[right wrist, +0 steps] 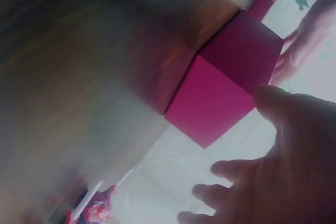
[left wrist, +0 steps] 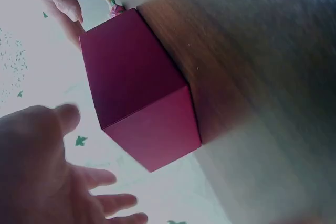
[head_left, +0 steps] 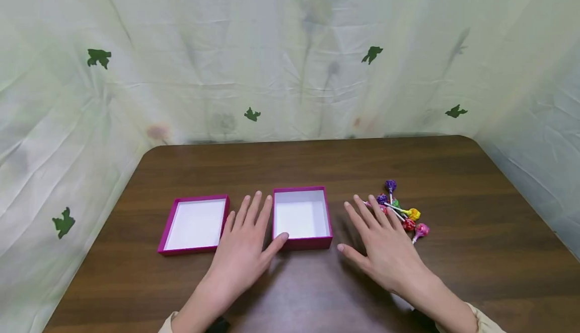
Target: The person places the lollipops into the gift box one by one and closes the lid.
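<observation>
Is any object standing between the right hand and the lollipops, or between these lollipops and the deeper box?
Nothing visible stands between the right hand and the lollipops. Between them and the deeper box, the head view shows only that hand's fingers.

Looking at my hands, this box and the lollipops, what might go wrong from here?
Your right hand could brush the loose heap of colourful round lollipops with white sticks, scattering it. Your left hand, spread between the shallow magenta square lid and the deeper magenta square box, both white inside, might nudge either one.
</observation>
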The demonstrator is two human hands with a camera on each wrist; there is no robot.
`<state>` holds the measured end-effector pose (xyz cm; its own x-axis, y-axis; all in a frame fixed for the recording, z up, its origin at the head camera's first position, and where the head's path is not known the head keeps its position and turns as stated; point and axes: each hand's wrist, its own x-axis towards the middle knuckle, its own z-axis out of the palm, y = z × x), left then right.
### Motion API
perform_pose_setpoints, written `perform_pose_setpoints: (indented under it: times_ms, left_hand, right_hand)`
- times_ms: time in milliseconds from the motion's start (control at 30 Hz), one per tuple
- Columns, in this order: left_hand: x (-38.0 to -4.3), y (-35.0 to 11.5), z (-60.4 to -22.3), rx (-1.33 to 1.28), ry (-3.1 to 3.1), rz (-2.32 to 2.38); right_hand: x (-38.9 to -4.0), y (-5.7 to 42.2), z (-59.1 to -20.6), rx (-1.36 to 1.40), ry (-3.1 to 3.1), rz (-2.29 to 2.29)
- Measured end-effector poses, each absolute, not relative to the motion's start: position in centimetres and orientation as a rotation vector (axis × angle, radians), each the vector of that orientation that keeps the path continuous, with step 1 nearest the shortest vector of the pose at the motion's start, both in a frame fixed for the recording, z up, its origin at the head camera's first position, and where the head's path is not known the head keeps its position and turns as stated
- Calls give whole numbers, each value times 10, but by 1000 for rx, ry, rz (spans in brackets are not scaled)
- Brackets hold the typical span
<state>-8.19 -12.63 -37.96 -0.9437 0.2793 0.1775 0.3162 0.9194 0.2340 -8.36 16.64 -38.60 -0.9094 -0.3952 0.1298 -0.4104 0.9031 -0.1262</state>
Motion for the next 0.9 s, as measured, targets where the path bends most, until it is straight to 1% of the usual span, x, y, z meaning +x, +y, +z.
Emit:
perform_pose_setpoints:
  times_ms: [200, 367, 467, 633, 900]
  left_hand:
    - [-87, -124, -379, -381, -2925, -834]
    - [-91, -126, -381, -281, -2894, -1151]
    - [-94, -127, -384, -274, -2860, -1322]
    - [-97, -129, -388, -305, -2847, -1441]
    - [-101, -133, -390, -193, -2890, -1603]
  right_hand:
    - [-84, 175, -385, 659, -2862, 254]
    - [-86, 181, -384, 716, -2741, 380]
    - [-87, 186, -383, 761, -2675, 459]
    - [-90, 194, -382, 812, -2595, 578]
    - [-95, 212, -379, 775, -2541, 795]
